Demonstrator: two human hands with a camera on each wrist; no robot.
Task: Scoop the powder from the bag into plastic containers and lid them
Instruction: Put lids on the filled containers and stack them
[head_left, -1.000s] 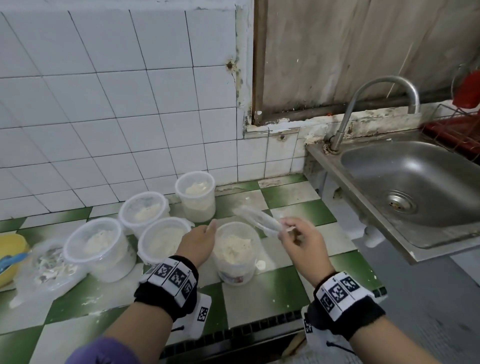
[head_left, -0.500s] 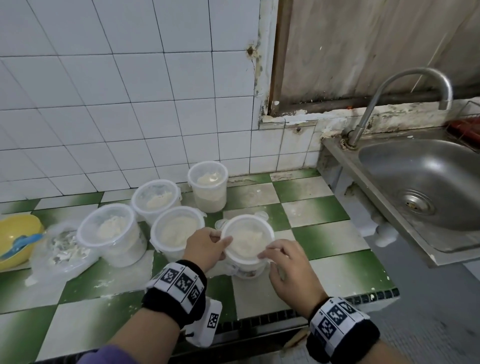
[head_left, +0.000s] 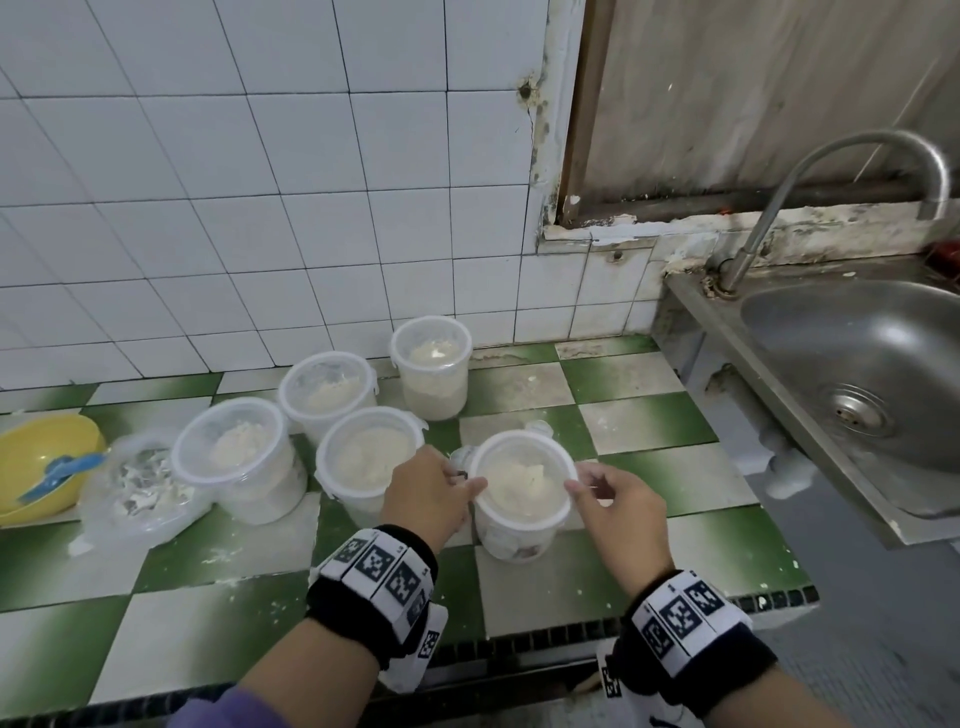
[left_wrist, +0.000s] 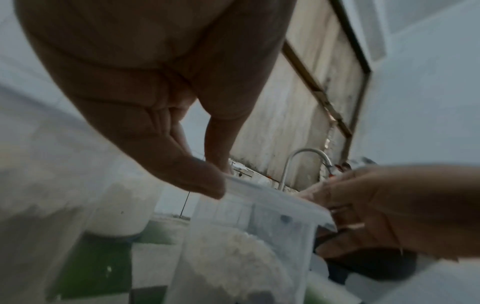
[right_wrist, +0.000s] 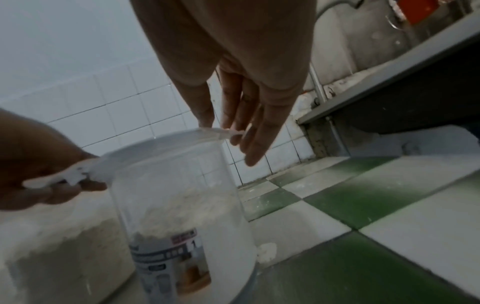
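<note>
A clear plastic container (head_left: 522, 530) half full of white powder (head_left: 519, 480) stands at the counter's front. Its translucent lid (head_left: 524, 441) lies on top. My left hand (head_left: 457, 488) is at the lid's left edge; in the right wrist view its fingers (right_wrist: 85, 185) pinch a white clip flap (right_wrist: 59, 179). In the left wrist view my left hand (left_wrist: 218, 179) has its thumb on the lid (left_wrist: 272, 195). My right hand (head_left: 582, 491) is at the right edge. Its thumb rests on the lid's rim (right_wrist: 166, 139), and the straight fingers (right_wrist: 255, 139) hang past the flap.
Several more lidded containers of powder (head_left: 239, 452) (head_left: 366, 457) (head_left: 327, 387) (head_left: 431, 353) stand left and behind. A crumpled plastic bag (head_left: 140, 488) and a yellow bowl (head_left: 47, 441) with a blue scoop (head_left: 57, 470) lie far left. A steel sink (head_left: 857, 374) with a faucet (head_left: 831, 156) is on the right.
One second ago my right hand held the lid tilted above the open container. The lid now lies on the container, with both hands at its edges.
</note>
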